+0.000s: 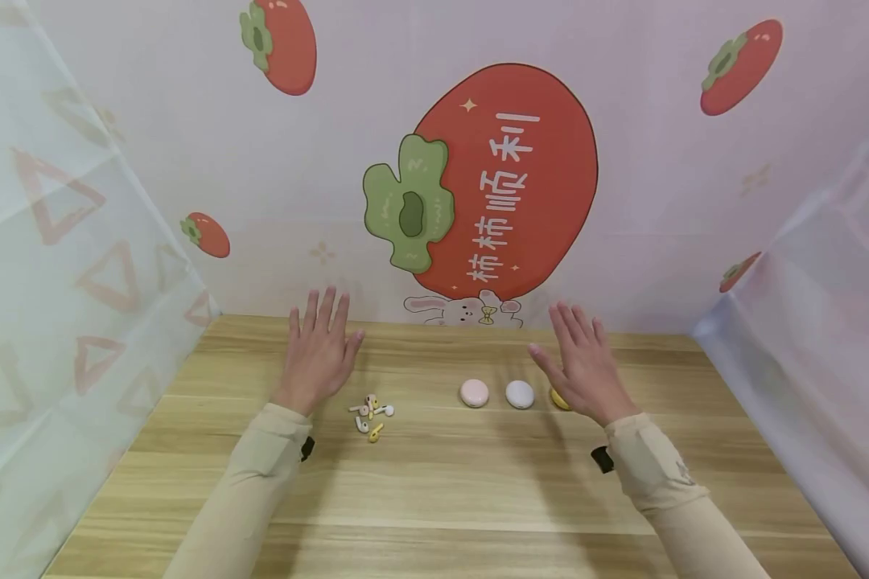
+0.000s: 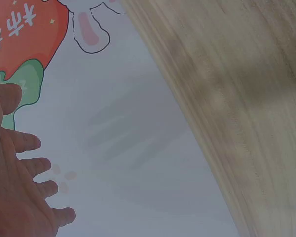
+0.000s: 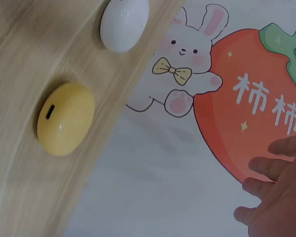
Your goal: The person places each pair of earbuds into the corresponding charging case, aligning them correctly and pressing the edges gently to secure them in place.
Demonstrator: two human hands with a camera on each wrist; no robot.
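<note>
My left hand (image 1: 315, 358), fingers straight and spread, hovers above the table's left side and holds nothing. Close to its wrist lies a small pile of pink, white and yellow wireless earbuds (image 1: 372, 403), with a yellow earbud (image 1: 375, 435) at the near side. Over on the right, my right hand (image 1: 586, 370) is also stretched out with nothing in it. Beneath it is a yellow earbud case (image 3: 66, 119), partly covered by the hand in the head view. A white earbud case (image 1: 520, 395) and a pink earbud case (image 1: 474, 393) stand in a row to its left.
The wooden table (image 1: 420, 498) meets a pale back wall (image 1: 644, 241) printed with red persimmons and a rabbit. Fabric side walls (image 1: 65, 305) flank the table left and right. Dark wrist straps (image 1: 603, 459) show at the sleeves.
</note>
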